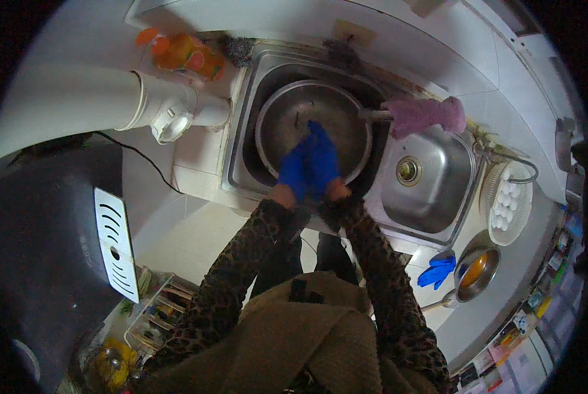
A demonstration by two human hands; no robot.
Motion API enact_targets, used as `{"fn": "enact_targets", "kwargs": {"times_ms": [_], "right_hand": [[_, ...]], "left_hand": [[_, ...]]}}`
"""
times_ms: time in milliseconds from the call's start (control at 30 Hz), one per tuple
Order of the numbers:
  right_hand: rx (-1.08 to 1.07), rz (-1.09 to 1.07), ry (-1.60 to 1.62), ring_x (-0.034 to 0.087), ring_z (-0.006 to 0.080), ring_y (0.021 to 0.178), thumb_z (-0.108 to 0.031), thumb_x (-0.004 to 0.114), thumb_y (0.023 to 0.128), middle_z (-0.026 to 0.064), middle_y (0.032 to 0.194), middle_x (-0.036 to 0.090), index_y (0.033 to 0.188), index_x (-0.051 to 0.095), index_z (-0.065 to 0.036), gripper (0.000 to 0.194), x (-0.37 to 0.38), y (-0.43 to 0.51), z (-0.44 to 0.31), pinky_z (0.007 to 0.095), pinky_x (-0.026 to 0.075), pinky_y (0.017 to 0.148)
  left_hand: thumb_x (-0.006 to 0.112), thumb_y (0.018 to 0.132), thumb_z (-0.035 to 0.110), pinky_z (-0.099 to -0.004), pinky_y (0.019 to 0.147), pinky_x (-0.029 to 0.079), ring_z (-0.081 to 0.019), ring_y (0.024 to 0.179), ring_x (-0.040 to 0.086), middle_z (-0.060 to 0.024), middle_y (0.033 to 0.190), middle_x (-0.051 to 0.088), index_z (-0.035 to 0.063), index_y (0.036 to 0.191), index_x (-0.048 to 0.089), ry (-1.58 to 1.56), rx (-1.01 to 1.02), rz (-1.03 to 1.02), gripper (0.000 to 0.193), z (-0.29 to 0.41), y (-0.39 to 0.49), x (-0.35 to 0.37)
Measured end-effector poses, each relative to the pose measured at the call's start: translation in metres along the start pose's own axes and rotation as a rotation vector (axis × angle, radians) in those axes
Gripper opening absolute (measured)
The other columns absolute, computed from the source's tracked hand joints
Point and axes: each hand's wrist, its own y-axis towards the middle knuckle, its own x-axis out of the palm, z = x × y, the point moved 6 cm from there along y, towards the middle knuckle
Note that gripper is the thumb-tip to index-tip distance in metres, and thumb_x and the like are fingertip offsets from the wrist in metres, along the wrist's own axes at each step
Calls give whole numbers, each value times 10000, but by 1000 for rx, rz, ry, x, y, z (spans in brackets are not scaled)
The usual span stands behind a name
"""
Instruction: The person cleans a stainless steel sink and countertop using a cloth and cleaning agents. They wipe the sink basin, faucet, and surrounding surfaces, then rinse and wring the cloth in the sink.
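Note:
Both my hands wear blue gloves and are pressed close together over a round metal basin (340,106). My left hand (293,170) lies against my right hand (325,160), and their fingers point toward the basin's middle. Whether anything is held between them cannot be made out, as the gloves blur into one another. The basin sits inside the larger bowl of a stainless steel double sink (234,162). A few small dark bits show on the basin's bottom. Beside it, a faucet spout (375,114) wrapped in a pink cloth (424,115) reaches over the basin's right rim.
Right of my hands is the smaller sink bowl (431,192) with a drain strainer (408,171). Beyond stand a white basket (488,189) of eggs (503,209), a metal bowl (496,261) with orange contents and a blue glove (436,273). An orange bottle (188,56) and white pipe (92,98) are left.

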Motion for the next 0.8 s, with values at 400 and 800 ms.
{"fn": "enact_targets", "kwargs": {"times_ms": [400, 800], "right_hand": [[-116, 90, -382, 416, 237, 1252, -208, 436, 963, 153, 1371, 419, 1370, 364, -22, 453, 29, -8, 14, 337, 326, 1068], [-239, 10, -672, 416, 257, 1258, -154, 419, 942, 149, 1389, 408, 1365, 397, -52, 436, 43, -7, 5, 354, 312, 1070]], "left_hand": [[502, 929, 284, -317, 889, 452, -194, 974, 554, -44, 1098, 588, 57, 1148, 565, -226, -189, -89, 322, 25, -38, 41], [373, 993, 253, -322, 1027, 357, -239, 1194, 464, -103, 1365, 439, 27, 1331, 431, 278, 47, -70, 411, 17, -19, 6]]}}
